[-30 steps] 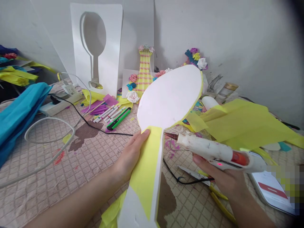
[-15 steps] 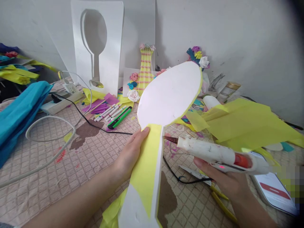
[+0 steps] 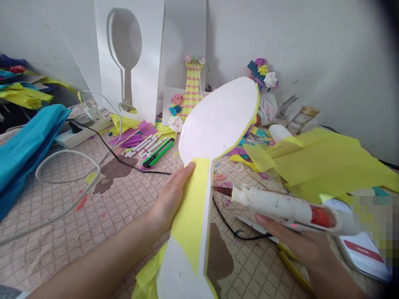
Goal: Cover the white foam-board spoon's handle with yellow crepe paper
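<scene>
My left hand [image 3: 170,193] grips the neck of a white foam board cutout [image 3: 220,118], which has a wide oval top and a narrow handle-like neck. Yellow crepe paper [image 3: 193,199] covers part of the neck, and a yellow strip lines the oval's right edge. In my right hand [image 3: 296,245] is a white glue gun [image 3: 277,203] with an orange trigger part. Its dark metal tip meets or nearly meets the neck's white right side edge; I cannot tell if they touch. Loose yellow paper hangs at the cutout's lower left.
Scissors [image 3: 291,265] and a phone [image 3: 363,249] lie under and beside my right hand. Yellow paper sheets [image 3: 327,160] spread at right. A green cutter [image 3: 158,153], marker pens, a power strip [image 3: 82,133] and cables occupy the left. Behind stand a foam board with a cut-out hole [image 3: 152,62] and a flower-decorated guitar shape [image 3: 192,89].
The glue gun's tip has slid a little down along the neck's right edge. The cutout's oval top has shifted slightly left, still in my left hand.
</scene>
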A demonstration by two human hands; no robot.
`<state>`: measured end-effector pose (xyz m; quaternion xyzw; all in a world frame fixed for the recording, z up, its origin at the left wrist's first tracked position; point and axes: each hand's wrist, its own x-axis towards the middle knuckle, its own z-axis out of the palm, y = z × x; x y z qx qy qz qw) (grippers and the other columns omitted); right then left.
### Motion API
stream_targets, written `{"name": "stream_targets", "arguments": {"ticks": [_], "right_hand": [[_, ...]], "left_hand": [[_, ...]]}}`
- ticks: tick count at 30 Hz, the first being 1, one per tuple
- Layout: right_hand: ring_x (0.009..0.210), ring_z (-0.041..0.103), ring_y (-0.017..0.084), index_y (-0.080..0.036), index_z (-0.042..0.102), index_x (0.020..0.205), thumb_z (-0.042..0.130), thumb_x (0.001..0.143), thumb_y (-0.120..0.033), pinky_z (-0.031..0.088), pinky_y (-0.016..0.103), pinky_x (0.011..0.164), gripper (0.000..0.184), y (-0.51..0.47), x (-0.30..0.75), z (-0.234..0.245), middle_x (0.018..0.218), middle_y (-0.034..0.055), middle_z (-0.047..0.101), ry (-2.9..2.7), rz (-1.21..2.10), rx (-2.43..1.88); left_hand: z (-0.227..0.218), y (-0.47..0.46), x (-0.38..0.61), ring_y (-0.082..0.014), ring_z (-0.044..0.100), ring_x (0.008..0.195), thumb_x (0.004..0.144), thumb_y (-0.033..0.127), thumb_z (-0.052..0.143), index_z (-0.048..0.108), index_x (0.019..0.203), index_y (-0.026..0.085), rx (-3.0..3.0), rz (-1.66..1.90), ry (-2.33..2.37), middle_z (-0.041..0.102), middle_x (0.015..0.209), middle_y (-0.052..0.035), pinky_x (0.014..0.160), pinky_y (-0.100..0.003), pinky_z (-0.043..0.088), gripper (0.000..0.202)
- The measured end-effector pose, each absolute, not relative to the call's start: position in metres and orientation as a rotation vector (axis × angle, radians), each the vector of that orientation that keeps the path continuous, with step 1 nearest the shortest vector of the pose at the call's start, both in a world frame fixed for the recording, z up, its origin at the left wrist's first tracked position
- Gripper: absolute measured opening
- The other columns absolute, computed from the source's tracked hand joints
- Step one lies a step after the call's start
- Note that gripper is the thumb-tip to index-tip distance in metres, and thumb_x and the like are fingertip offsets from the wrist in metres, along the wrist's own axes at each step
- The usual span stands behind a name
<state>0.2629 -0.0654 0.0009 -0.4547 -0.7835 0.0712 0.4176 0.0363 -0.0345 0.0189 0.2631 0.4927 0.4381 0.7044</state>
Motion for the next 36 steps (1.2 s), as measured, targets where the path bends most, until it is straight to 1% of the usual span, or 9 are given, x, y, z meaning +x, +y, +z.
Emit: {"name": "stream_targets", "arguments": {"ticks": [2, 4, 6, 11, 18, 23, 28, 31, 36], "right_hand": [[0.054, 0.062, 0.018, -0.023, 0.062, 0.078, 0.066, 0.068, -0.025, 0.052, 0.027, 0.05, 0.011, -0.065, 0.26, 0.006, 0.064, -0.0009, 0.067, -1.99, 0.186, -1.138], [0.051, 0.06, 0.017, -0.023, 0.061, 0.071, 0.062, 0.072, -0.024, 0.047, 0.025, 0.042, 0.002, -0.066, 0.256, 0.013, 0.057, -0.0009, 0.063, -2.068, 0.275, -1.149], [0.051, 0.059, 0.016, -0.023, 0.058, 0.063, 0.059, 0.074, -0.022, 0.043, 0.024, 0.038, 0.011, -0.066, 0.253, 0.02, 0.054, -0.0007, 0.06, -2.126, 0.366, -1.165], [0.047, 0.055, 0.014, -0.024, 0.049, 0.056, 0.057, 0.075, -0.019, 0.04, 0.023, 0.038, 0.021, -0.067, 0.25, 0.027, 0.051, -0.0023, 0.054, -2.142, 0.447, -1.102], [0.048, 0.053, 0.014, -0.024, 0.046, 0.056, 0.055, 0.074, -0.015, 0.039, 0.023, 0.04, 0.022, -0.069, 0.25, 0.026, 0.049, -0.0033, 0.05, -2.187, 0.448, -1.078], [0.042, 0.046, 0.011, -0.022, 0.04, 0.054, 0.054, 0.073, -0.015, 0.035, 0.023, 0.039, 0.025, -0.069, 0.246, 0.028, 0.049, -0.0042, 0.045, -2.164, 0.549, -1.093], [0.043, 0.043, 0.011, -0.021, 0.042, 0.059, 0.051, 0.077, -0.025, 0.031, 0.025, 0.038, 0.02, -0.069, 0.244, 0.032, 0.052, -0.0034, 0.042, -2.204, 0.663, -1.093], [0.043, 0.043, 0.011, -0.021, 0.043, 0.061, 0.05, 0.077, -0.024, 0.03, 0.025, 0.039, 0.017, -0.068, 0.244, 0.033, 0.052, -0.0031, 0.043, -2.23, 0.702, -1.028], [0.041, 0.04, 0.009, -0.021, 0.043, 0.058, 0.048, 0.076, -0.024, 0.028, 0.023, 0.037, 0.019, -0.069, 0.245, 0.031, 0.05, -0.0035, 0.042, -2.236, 0.739, -1.063]], "left_hand": [[0.02, -0.034, 0.036, -0.0102, 0.047, 0.034, 0.073, 0.05, 0.052, 0.057, 0.071, 0.017, 0.592, 0.975, 1.105, 0.056, 0.047, 0.0019, 0.035, -0.019, 0.036, 0.033], [0.02, -0.034, 0.036, -0.0106, 0.047, 0.034, 0.075, 0.05, 0.05, 0.057, 0.068, 0.017, 0.604, 0.97, 1.101, 0.055, 0.046, 0.0013, 0.034, -0.02, 0.036, 0.034], [0.021, -0.034, 0.035, -0.0107, 0.047, 0.033, 0.076, 0.049, 0.049, 0.058, 0.068, 0.017, 0.618, 0.974, 1.088, 0.056, 0.046, 0.0011, 0.033, -0.02, 0.036, 0.034], [0.018, -0.032, 0.034, -0.0094, 0.046, 0.035, 0.073, 0.05, 0.052, 0.059, 0.074, 0.017, 0.596, 1.004, 1.095, 0.056, 0.048, 0.0023, 0.034, -0.019, 0.035, 0.034], [0.015, -0.029, 0.033, -0.0085, 0.047, 0.037, 0.071, 0.052, 0.055, 0.058, 0.078, 0.017, 0.565, 1.014, 1.073, 0.057, 0.053, 0.0024, 0.035, -0.018, 0.037, 0.036], [0.016, -0.029, 0.033, -0.0084, 0.046, 0.036, 0.073, 0.05, 0.053, 0.057, 0.077, 0.017, 0.543, 1.006, 1.042, 0.056, 0.052, 0.0025, 0.033, -0.018, 0.034, 0.033], [0.015, -0.029, 0.033, -0.0091, 0.051, 0.041, 0.071, 0.049, 0.056, 0.059, 0.073, 0.016, 0.521, 1.032, 1.033, 0.057, 0.053, 0.0018, 0.038, -0.018, 0.04, 0.033], [0.012, -0.028, 0.032, -0.0086, 0.051, 0.042, 0.072, 0.048, 0.055, 0.06, 0.072, 0.016, 0.524, 1.036, 0.998, 0.057, 0.054, 0.0012, 0.04, -0.018, 0.041, 0.033], [0.007, -0.026, 0.03, -0.0075, 0.051, 0.043, 0.074, 0.046, 0.055, 0.061, 0.073, 0.016, 0.542, 1.077, 0.94, 0.057, 0.056, 0.0007, 0.047, -0.019, 0.044, 0.031]]}}
